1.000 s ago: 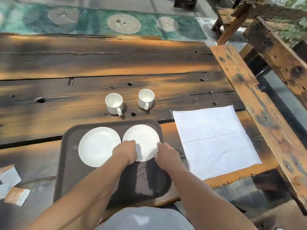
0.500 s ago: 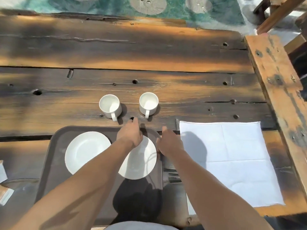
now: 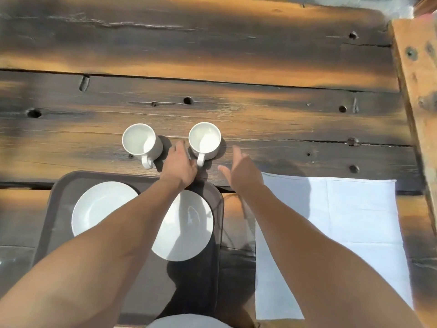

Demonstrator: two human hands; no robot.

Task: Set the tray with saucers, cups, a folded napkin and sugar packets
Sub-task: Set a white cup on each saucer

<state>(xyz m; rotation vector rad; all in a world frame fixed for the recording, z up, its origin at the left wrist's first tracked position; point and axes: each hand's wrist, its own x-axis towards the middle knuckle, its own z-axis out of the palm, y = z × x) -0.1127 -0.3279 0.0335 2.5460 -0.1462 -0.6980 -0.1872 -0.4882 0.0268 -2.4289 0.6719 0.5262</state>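
Observation:
A dark brown tray (image 3: 59, 192) lies at the table's near edge with two white saucers on it, the left saucer (image 3: 99, 207) and the right saucer (image 3: 186, 230). Beyond the tray two white cups stand on the wood, the left cup (image 3: 139, 140) and the right cup (image 3: 205, 139), handles toward me. My left hand (image 3: 179, 165) reaches between the cups, fingers beside the right cup's handle. My right hand (image 3: 243, 172) hovers open just right of that cup, apart from it. A white napkin (image 3: 343, 221) lies unfolded to the right of the tray.
The table is dark, weathered planks (image 3: 212, 55) with knots and bolt holes. A wooden beam (image 3: 418, 91) runs along the right side. My forearms cross over the tray and hide part of both saucers.
Both hands have left the right saucer and moved forward off the tray toward the right cup. The camera has tilted down and closer; the sugar packets at the left are out of view.

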